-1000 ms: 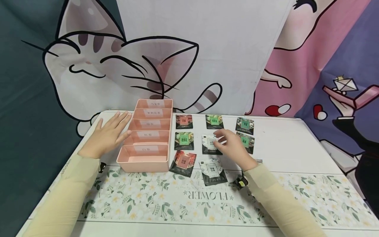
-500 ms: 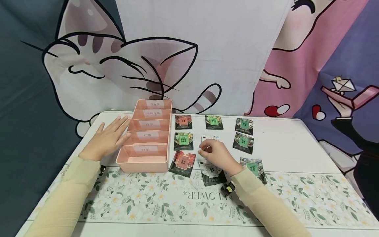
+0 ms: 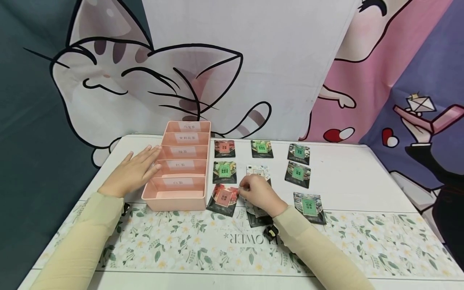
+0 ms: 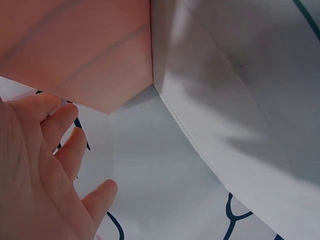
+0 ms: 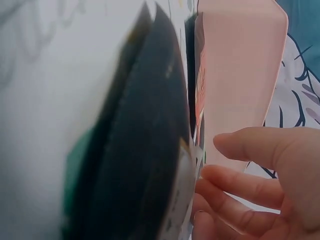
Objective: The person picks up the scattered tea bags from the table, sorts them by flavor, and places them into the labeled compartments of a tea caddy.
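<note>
The front red packet (image 3: pixel 222 200) lies on the table (image 3: pixel 348 177), printed face up and slightly turned, just beside the near end of the pink box (image 3: pixel 176 204). Eight other packets are set out around it in loose rows of three, labels upward; that spacing probably lets you tell them apart and get at one edge without dragging a neighbour. The box stands to the left of them all, running away from you, its compartments facing up and its paper labels (image 3: pixel 182 165) turned your way, likely so you can read them from your side.

Your left hand (image 3: pixel 132 173) lies along the box's left side, back upward, fingers extended and spread, with the tips at the rim. It holds nothing; it looks placed to steady the box, though you cannot tell from here how firmly it presses, if at all.

Your right hand (image 3: pixel 262 194) reaches in low with the forearm slanting from the right, partly covering the front white packet (image 3: pixel 258 220) and the middle white packet (image 3: pixel 256 169). Its fingers bend toward the red packet's right edge. The right wrist view shows your thumb and forefinger parted, with nothing evidently pinched between them; whether a fingertip touches that edge, you cannot tell.
</note>
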The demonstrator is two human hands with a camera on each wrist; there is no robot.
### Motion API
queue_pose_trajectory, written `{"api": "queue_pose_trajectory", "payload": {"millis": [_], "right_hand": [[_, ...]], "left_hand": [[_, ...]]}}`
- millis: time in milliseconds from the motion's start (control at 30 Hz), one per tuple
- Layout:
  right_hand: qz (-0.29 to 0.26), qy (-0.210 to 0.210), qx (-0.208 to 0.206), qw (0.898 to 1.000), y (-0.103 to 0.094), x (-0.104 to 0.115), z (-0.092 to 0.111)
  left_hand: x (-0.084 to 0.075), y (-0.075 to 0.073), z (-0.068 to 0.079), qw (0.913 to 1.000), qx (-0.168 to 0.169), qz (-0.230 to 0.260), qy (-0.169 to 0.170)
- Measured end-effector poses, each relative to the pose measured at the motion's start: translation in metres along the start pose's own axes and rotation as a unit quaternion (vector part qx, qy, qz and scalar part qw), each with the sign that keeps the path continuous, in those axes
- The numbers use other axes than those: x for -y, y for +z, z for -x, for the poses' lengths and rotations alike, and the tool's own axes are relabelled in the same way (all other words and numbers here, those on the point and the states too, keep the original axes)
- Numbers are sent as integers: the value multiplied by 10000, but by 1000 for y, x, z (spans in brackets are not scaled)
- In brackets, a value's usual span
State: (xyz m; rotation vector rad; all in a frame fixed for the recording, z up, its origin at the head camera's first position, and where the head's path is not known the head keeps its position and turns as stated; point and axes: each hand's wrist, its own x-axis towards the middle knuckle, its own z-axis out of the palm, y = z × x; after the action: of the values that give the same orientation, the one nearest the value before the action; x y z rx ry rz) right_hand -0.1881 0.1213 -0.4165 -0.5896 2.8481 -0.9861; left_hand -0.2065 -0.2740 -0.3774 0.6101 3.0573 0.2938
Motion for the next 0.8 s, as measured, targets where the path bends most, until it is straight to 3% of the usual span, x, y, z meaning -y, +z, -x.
{"api": "queue_pose_trajectory", "payload": {"millis": [400,800], "right_hand": [[324,315,275,9986,4,6,-6],[-399,415,270,9980,6,9,-10]], "left_hand": [[0,1,0,10000,33,75,27],[1,0,1,9999,34,109,16]]}}
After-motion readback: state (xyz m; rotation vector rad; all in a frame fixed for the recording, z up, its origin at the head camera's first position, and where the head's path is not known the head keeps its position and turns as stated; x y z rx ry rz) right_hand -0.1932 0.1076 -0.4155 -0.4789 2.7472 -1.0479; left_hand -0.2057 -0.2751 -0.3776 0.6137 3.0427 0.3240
